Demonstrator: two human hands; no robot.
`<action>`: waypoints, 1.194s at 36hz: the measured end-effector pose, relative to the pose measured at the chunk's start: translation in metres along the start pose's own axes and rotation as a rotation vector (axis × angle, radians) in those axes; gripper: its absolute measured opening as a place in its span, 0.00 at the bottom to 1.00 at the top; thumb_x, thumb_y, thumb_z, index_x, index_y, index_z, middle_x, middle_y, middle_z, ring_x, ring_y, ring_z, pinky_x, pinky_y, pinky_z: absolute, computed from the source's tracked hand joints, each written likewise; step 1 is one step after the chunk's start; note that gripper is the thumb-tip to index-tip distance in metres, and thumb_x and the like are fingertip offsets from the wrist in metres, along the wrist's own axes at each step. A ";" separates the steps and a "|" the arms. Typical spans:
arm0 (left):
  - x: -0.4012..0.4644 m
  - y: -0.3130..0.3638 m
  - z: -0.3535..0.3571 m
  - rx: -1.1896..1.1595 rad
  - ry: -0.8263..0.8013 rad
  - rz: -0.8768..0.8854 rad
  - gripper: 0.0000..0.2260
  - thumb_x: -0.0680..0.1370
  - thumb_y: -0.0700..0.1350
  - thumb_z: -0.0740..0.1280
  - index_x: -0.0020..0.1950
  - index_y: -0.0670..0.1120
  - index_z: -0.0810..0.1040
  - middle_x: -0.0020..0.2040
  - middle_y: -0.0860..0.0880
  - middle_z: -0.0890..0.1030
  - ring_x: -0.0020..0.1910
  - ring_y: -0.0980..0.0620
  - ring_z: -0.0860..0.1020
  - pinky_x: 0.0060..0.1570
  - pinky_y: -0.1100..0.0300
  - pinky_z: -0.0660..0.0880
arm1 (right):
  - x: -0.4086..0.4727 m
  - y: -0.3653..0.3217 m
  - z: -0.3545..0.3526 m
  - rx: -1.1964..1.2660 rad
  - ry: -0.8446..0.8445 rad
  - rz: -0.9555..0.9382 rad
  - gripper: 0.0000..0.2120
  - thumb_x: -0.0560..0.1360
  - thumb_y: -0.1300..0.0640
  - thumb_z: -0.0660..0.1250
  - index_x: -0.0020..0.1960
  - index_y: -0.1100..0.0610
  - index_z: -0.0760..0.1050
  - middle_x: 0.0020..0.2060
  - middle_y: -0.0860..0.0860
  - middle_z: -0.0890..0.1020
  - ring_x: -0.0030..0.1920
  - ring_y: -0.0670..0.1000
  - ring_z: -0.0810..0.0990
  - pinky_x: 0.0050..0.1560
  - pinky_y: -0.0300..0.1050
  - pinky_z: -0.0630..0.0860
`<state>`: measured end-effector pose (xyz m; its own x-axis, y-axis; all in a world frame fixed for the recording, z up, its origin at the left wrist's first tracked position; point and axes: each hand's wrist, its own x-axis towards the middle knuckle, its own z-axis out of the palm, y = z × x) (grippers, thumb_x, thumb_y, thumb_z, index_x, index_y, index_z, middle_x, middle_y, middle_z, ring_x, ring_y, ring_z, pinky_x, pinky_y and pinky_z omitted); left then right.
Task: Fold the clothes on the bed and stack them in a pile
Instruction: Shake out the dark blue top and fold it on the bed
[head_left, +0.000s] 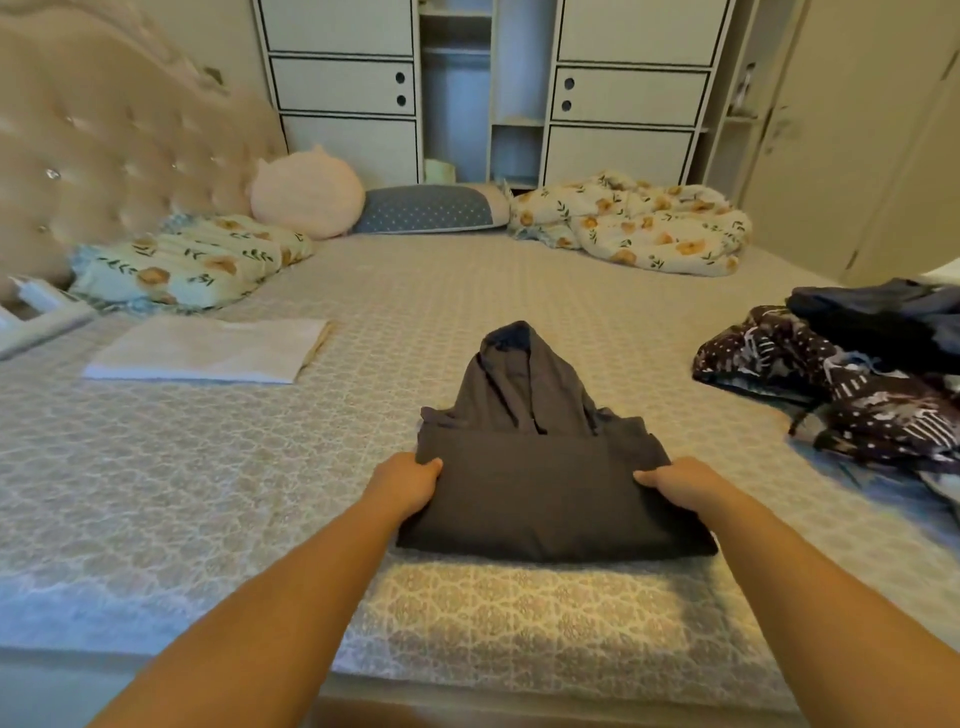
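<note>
Nearest you on the bed (208, 467), the dark grey hoodie (545, 493) lies folded into a thick rectangle, its hood still sticking out on the far side. Expect it to be soft, limp and fairly light; it will likely sag and unfold if you lift it by one edge, so take it at both short sides, under the bottom layer. Your left hand (410, 483) grips its left edge, fingers curled onto the cloth. Your right hand (675, 486) grips the right edge the same way. Farther left lies a folded white cloth (208, 351), perhaps the pile's start. To the right, a heap of dark unfolded clothes (841, 374) waits.
</note>
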<state>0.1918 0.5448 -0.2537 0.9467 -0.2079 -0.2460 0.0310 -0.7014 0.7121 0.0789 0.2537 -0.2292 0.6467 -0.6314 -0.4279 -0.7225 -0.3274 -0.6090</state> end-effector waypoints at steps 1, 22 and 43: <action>0.002 -0.002 0.000 0.023 0.028 0.018 0.19 0.82 0.53 0.57 0.64 0.42 0.75 0.60 0.41 0.78 0.56 0.41 0.76 0.58 0.49 0.72 | 0.002 -0.002 0.001 -0.016 0.039 -0.030 0.26 0.78 0.48 0.64 0.67 0.66 0.68 0.62 0.61 0.75 0.56 0.61 0.76 0.50 0.50 0.71; 0.010 0.026 0.055 0.728 0.163 0.486 0.27 0.79 0.65 0.47 0.77 0.57 0.54 0.79 0.51 0.51 0.77 0.49 0.45 0.73 0.43 0.39 | 0.003 -0.017 0.070 -0.744 0.149 -0.695 0.33 0.78 0.34 0.49 0.78 0.46 0.47 0.78 0.47 0.46 0.77 0.50 0.42 0.74 0.55 0.41; 0.093 0.027 0.053 0.766 0.348 0.350 0.32 0.80 0.63 0.44 0.79 0.48 0.45 0.79 0.43 0.45 0.77 0.44 0.41 0.72 0.45 0.35 | 0.087 -0.036 0.061 -0.626 0.467 -0.509 0.32 0.78 0.36 0.50 0.73 0.56 0.60 0.71 0.54 0.66 0.73 0.55 0.59 0.73 0.56 0.53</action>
<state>0.2637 0.4706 -0.2920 0.9090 -0.3641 0.2027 -0.3804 -0.9236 0.0467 0.1761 0.2531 -0.2850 0.8563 -0.4817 0.1863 -0.4666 -0.8762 -0.1206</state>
